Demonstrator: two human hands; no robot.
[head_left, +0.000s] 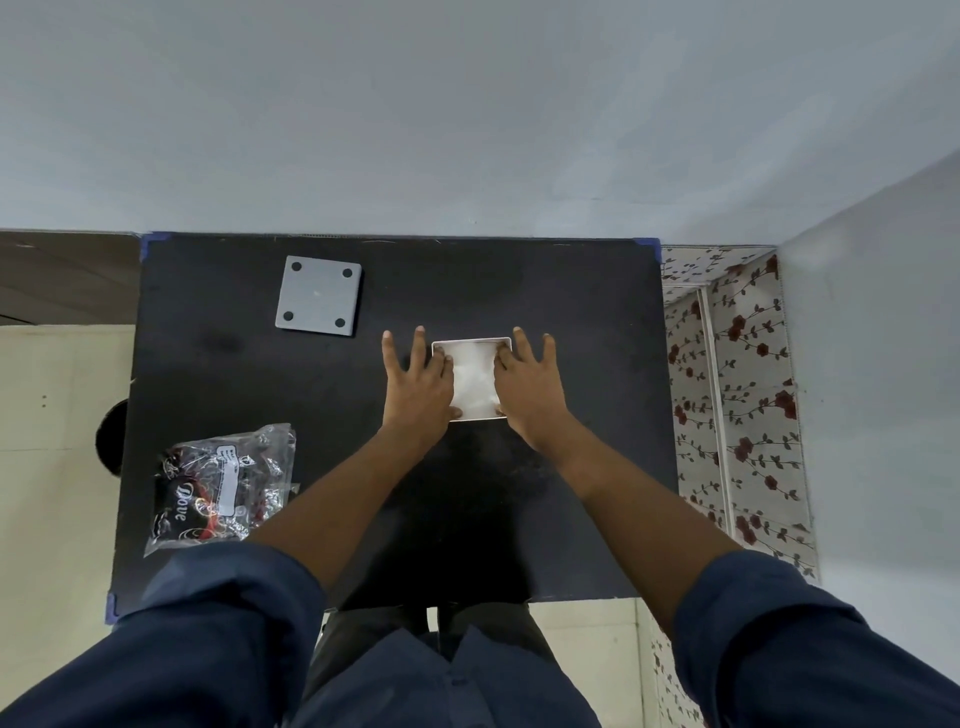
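A small white square box with white stuff inside sits in the middle of the black table. My left hand lies over the box's left edge, two fingers reaching inside it and two spread straight on the table, thumb at the near left corner. My right hand mirrors it on the right edge, fingers partly inside the box and the thumb at the near right corner. A grey square lid with a dark dot near each corner lies flat at the back left.
A clear plastic bag holding a dark "Dove" packet lies at the table's front left. Blue tape marks the table corners. A grey wall stands behind, a floral-covered surface to the right, pale floor to the left.
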